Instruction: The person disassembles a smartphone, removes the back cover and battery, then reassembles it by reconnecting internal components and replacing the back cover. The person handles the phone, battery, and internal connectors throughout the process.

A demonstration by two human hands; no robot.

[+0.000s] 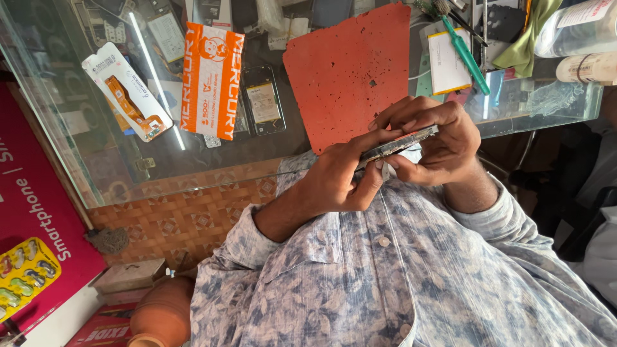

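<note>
Shirt: we see our blue patterned shirt (pixel 398 283) nearest the camera, sleeves pushed up the forearms.
Left hand: our left hand (pixel 337 180) is curled shut on the near end of a phone (pixel 398 145), thumb pressed along its edge.
Right hand: our right hand (pixel 437 138) is closed over the far end of the phone, fingers wrapped on top, thumb beneath.
Phone: a thin dark slab held edge-on between both hands, above our chest and just short of the counter (pixel 193 154); we cannot tell which face is up.
Pot: a brown clay pot (pixel 164 311) stands low at the left; its inside is hidden from us.
Counter: a glass-topped case; through the glass we see a phone body (pixel 263 99) and small packets, too blurred to tell apart.
On the glass: an orange mat (pixel 347 71) just beyond the hands, an orange-and-white packet (pixel 212 80), a white blister pack (pixel 125 90).
Far edge: a green screwdriver (pixel 464 53) lies across a flat white battery (pixel 447 61); a clear bottle (pixel 575 29) lies at the far right, contents unclear.
</note>
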